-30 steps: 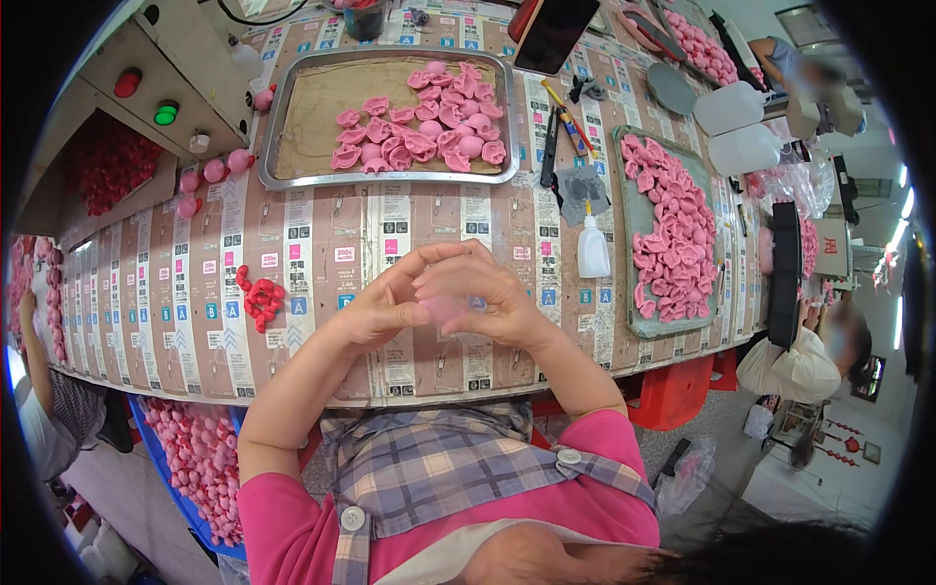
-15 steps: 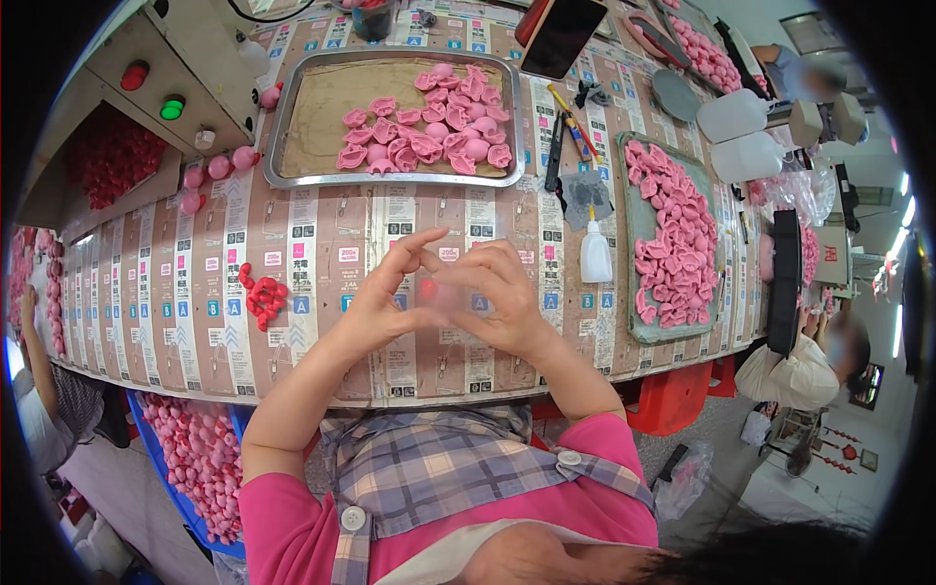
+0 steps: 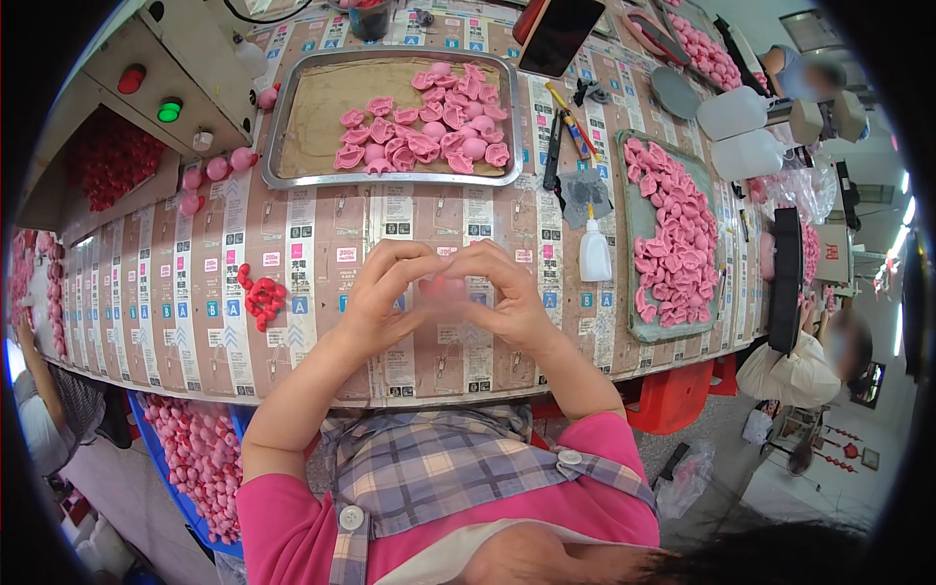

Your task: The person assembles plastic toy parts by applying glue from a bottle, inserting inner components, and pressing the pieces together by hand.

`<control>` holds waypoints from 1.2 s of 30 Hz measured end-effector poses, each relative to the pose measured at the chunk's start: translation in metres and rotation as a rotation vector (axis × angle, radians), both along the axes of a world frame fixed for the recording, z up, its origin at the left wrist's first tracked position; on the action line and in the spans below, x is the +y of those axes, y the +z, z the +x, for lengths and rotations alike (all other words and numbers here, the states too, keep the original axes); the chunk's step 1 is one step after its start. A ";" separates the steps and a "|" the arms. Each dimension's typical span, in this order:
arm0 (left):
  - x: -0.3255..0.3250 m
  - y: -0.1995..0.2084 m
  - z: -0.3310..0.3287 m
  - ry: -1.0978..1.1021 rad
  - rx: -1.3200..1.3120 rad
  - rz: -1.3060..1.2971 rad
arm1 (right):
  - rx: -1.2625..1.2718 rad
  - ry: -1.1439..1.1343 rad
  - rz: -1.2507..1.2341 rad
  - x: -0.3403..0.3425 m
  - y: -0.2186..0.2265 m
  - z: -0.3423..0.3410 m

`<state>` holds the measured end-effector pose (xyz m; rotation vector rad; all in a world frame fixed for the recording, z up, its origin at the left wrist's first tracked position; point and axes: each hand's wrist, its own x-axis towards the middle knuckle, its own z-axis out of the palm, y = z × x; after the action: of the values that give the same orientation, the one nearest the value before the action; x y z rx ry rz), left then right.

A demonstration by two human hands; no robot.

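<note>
Fingers of the left hand (image 3: 377,300) and right hand (image 3: 511,304) are curled around a blurred pink-and-red piece (image 3: 444,290), held above the table's (image 3: 429,375) near edge. Two-handed working is apparently being performed; steady opposed pressure is likely required next.

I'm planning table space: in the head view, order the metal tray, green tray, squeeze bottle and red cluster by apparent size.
1. Metal tray
2. Green tray
3. Squeeze bottle and red cluster: too alike to rank
</note>
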<state>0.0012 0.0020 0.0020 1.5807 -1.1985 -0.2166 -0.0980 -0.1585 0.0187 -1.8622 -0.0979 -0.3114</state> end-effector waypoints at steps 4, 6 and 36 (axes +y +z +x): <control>-0.002 -0.002 -0.001 0.030 -0.130 -0.082 | 0.096 0.060 0.228 0.002 -0.004 -0.003; -0.003 -0.003 -0.001 0.029 -0.168 -0.093 | 0.153 0.098 0.413 0.003 -0.006 -0.004; -0.002 -0.003 -0.003 0.038 -0.210 -0.078 | 0.274 0.158 0.629 0.003 -0.012 -0.003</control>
<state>-0.0016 0.0003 -0.0008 1.5851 -1.3203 0.0219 -0.1011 -0.1557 0.0070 -1.2473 0.0392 0.0304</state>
